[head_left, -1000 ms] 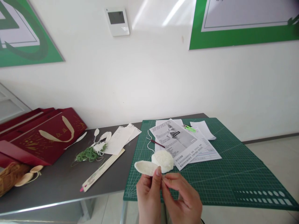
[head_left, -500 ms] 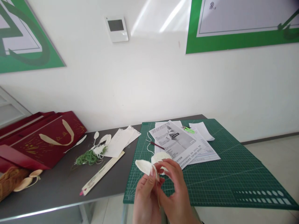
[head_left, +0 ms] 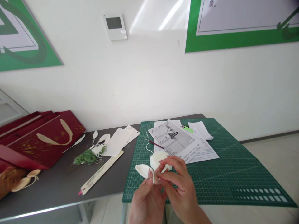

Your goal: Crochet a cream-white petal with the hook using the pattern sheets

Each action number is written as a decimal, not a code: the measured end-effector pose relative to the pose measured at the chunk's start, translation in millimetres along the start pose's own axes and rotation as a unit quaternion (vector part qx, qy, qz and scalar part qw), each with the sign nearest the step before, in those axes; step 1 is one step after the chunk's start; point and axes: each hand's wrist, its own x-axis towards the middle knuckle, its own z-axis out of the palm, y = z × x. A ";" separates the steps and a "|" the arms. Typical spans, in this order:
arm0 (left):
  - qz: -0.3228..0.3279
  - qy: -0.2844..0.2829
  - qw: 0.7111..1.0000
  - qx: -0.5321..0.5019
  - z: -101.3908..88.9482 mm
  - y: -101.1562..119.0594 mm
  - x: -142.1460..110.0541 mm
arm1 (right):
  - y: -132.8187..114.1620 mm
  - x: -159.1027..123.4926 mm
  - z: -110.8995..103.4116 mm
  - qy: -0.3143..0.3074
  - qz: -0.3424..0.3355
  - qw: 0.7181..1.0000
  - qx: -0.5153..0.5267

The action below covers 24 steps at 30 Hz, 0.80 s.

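My left hand (head_left: 146,194) is closed, thumb and fingers pinching the base of a white crocheted petal (head_left: 143,170) whose pointed end sticks out to the left. A thin dark strand crosses by the thumb. My right hand (head_left: 178,179) meets it from the right, its thumb and index finger pinched together close to the petal's base; what they hold is too small to make out. Behind the fingers a white yarn ball (head_left: 157,160) rests on the green cutting mat (head_left: 224,174), partly covered by my right hand. A dark red crochet hook (head_left: 156,144) lies beyond it.
Printed sheets (head_left: 179,140) and light green scissors (head_left: 188,128) lie on the mat. On the dark table (head_left: 63,183) at left are green yarn (head_left: 87,156), white crocheted pieces (head_left: 95,134), notepaper (head_left: 118,143), a long pale strip (head_left: 102,172), brown yarn (head_left: 9,180) and red gift bags (head_left: 44,140).
My right hand has shifted slightly right, and its thumb and index finger have closed together at the petal's base. The petal now tilts a little lower, and the view has moved slightly.
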 end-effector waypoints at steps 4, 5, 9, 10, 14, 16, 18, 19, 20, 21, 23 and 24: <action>-0.016 0.012 0.998 0.058 -1.9 6.2 -1.7 | 0.2 11.0 -17.5 -0.126 0.079 0.983 0.109; -0.015 0.021 0.997 0.074 -2.5 7.8 -2.0 | -0.3 13.7 -21.1 -0.149 0.108 0.975 0.121; 0.011 0.057 0.986 0.159 -5.2 14.6 -3.3 | -4.0 25.1 -31.3 -0.191 0.158 0.963 0.102; 0.021 0.064 0.980 0.190 -5.5 16.8 -3.6 | -5.2 28.1 -32.9 -0.199 0.154 0.963 0.092; 0.038 0.075 0.945 0.317 -3.9 25.7 -4.9 | -9.8 41.1 -36.2 -0.230 0.123 0.963 0.065; 0.045 0.078 0.927 0.364 -1.6 29.4 -5.6 | -11.6 47.5 -36.7 -0.253 0.104 0.960 0.058; 0.068 0.095 0.912 0.392 1.1 32.1 -6.7 | -13.1 53.5 -37.4 -0.279 0.089 0.955 0.043; 0.085 0.108 0.906 0.401 2.3 33.1 -7.4 | -13.8 56.2 -37.9 -0.288 0.086 0.953 0.032; 0.100 0.121 0.900 0.407 3.3 33.7 -8.2 | -14.5 58.8 -38.5 -0.296 0.085 0.951 0.021; 0.109 0.131 0.895 0.412 4.1 33.9 -9.0 | -15.1 61.1 -38.9 -0.304 0.087 0.949 0.013; 0.103 0.130 0.890 0.425 4.9 33.2 -10.2 | -16.5 64.7 -38.9 -0.314 0.100 0.944 0.009; 0.095 0.119 0.889 0.432 4.8 32.4 -10.4 | -17.3 66.0 -38.3 -0.320 0.112 0.940 0.015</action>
